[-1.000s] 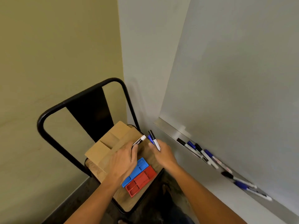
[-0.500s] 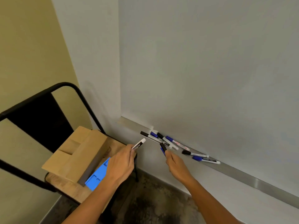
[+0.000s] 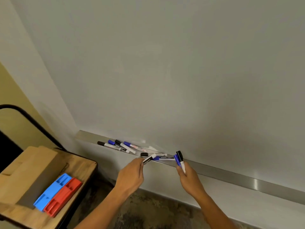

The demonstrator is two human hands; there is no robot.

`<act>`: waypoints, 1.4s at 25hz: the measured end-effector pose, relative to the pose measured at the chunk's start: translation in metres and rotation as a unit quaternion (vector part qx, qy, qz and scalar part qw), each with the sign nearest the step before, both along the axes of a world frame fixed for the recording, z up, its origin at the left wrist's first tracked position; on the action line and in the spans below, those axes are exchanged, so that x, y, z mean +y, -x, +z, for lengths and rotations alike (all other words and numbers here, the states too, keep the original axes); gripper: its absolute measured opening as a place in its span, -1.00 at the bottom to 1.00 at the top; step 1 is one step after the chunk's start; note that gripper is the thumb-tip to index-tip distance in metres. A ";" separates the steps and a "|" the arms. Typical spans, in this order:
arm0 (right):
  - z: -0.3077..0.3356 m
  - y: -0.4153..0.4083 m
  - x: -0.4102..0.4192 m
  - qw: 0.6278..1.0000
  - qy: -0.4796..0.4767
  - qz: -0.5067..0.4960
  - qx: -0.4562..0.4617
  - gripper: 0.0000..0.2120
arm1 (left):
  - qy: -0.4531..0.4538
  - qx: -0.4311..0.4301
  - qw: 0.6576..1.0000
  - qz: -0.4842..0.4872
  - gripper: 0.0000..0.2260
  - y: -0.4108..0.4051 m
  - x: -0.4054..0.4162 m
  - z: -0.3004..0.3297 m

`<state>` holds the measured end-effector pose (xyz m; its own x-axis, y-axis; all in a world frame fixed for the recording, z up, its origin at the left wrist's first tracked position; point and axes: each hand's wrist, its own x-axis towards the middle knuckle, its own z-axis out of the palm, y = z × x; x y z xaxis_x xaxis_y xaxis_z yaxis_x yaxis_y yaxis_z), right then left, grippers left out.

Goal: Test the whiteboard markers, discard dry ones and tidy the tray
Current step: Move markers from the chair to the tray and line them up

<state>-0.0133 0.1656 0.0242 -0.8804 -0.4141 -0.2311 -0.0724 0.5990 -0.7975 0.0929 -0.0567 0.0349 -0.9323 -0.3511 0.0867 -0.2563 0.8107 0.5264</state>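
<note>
**Both hands hold markers at the tray**

The left hand [image 3: 130,176] is clamped on one marker [image 3: 149,159], whose long axis slants up and right, its white end pointing toward the tray [image 3: 231,175]. The right hand [image 3: 189,178] grips two markers [image 3: 180,160] together, nearly upright, black and blue caps uppermost. Just beyond both hands, more markers [image 3: 123,146] lie lengthwise along the tray under the whiteboard [image 3: 181,71]. Well left of the left hand, a blue tray [image 3: 52,191] and a red tray [image 3: 63,196] rest on a chair [image 3: 82,162].

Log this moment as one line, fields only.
left hand: grip on one marker | right hand: two capped markers | tray: several markers | whiteboard: unmarked
</note>
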 end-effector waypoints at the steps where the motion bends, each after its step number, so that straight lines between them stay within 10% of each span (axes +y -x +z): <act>1: 0.004 0.001 0.013 1.000 0.010 -0.014 0.002 -0.84 | 0.011 -0.016 1.000 -0.014 -0.80 0.009 0.012 0.001; 16: 0.001 0.021 0.127 0.982 0.010 -0.186 -0.001 -0.86 | 0.086 -0.071 0.955 -0.274 -0.44 0.146 0.119 -0.048; 35: -0.032 0.061 0.096 0.987 -0.107 -0.097 0.073 -0.73 | -0.043 -0.057 0.962 -0.262 -0.60 0.170 0.101 -0.100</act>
<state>-0.0741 0.2621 -0.0080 -0.9687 -0.1895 -0.1603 -0.0440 0.7669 -0.6403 -0.0773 0.0441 -0.0655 -0.9850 0.1685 -0.0360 0.1151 0.7990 0.5901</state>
